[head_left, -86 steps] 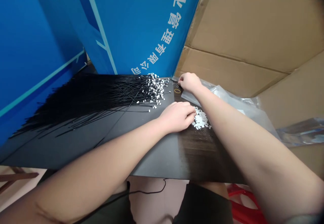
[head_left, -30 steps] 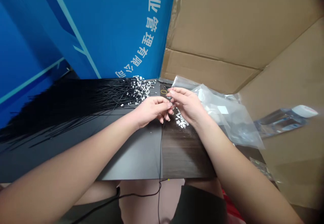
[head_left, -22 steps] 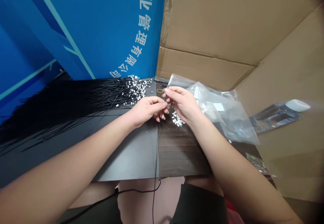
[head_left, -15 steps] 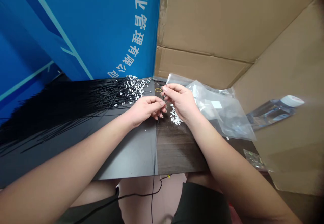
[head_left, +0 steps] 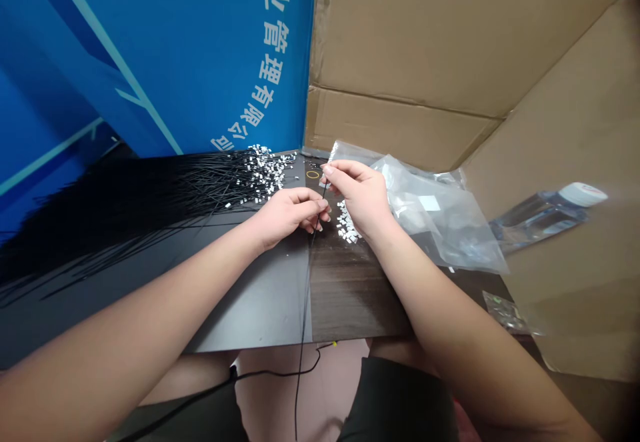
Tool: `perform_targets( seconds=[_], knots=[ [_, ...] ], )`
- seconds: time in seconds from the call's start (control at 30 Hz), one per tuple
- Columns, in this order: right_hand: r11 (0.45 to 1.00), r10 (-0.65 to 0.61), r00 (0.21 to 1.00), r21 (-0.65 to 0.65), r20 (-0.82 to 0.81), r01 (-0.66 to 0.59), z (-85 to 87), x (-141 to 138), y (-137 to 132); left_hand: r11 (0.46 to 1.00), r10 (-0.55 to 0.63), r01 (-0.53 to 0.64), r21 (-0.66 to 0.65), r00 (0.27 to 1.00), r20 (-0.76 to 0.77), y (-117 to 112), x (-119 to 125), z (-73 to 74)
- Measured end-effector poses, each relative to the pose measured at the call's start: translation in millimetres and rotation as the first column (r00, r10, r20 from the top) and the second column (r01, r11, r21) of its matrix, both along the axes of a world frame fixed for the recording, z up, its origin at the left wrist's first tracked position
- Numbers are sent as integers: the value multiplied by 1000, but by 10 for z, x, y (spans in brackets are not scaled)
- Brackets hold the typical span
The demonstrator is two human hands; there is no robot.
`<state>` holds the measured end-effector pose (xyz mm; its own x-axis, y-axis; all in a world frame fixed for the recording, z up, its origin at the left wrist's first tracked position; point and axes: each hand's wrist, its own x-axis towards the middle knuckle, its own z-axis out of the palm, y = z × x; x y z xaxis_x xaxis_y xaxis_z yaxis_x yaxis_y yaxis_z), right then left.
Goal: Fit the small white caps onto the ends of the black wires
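Observation:
A thin black strand (head_left: 305, 295) hangs from my right hand (head_left: 357, 195) and drops past the table's front edge. My right thumb and forefinger pinch its upper end. My left hand (head_left: 293, 215) sits just beside it, fingertips curled together, and anything in them is hidden. Below my right palm lies a small heap of white plastic pieces (head_left: 346, 225). A large fan of black strands (head_left: 150, 209) spreads to the left, with several white pieces (head_left: 265, 175) on or among its far ends.
The table top is part grey-black board (head_left: 260, 302), part dark wood grain (head_left: 355, 295). A clear plastic bag (head_left: 430, 209) lies at right, near a yellow ring (head_left: 313, 174). Behind stand a blue printed banner (head_left: 150, 49), cardboard sheets (head_left: 400, 35), and a plastic bottle (head_left: 545, 215).
My hands have come together from the white heap and the table's far edge. A black strand now hangs from my right hand. The view has turned slightly, and the bag sits closer to my right hand.

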<state>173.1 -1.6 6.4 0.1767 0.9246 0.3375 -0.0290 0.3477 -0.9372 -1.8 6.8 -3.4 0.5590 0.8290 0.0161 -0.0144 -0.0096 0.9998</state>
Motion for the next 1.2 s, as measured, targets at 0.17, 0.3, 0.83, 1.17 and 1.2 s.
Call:
perform_targets(
  seconds=[0.17, 0.3, 0.83, 1.17, 1.2],
  knots=[
    [999, 15, 999, -47, 28, -14, 39, -44, -62, 998, 52, -48, -51, 995, 81, -16, 18, 6],
    [992, 93, 996, -87, 2, -92, 60, -90, -104, 996, 93, -92, -19, 989, 118, -21, 32, 9],
    [880, 401, 892, -185, -207, -438, 51, 24, -68, 984, 35, 12, -177, 965, 261, 2, -6, 12],
    [968, 185, 976, -148, -114, -201, -28, 32, 22, 982, 181, -169, -89, 973, 144, -65, 36, 87],
    [969, 180, 977, -152, -112, -196, -28, 32, 23, 982, 177, -165, -98, 975, 136, -71, 36, 93]
  ],
)
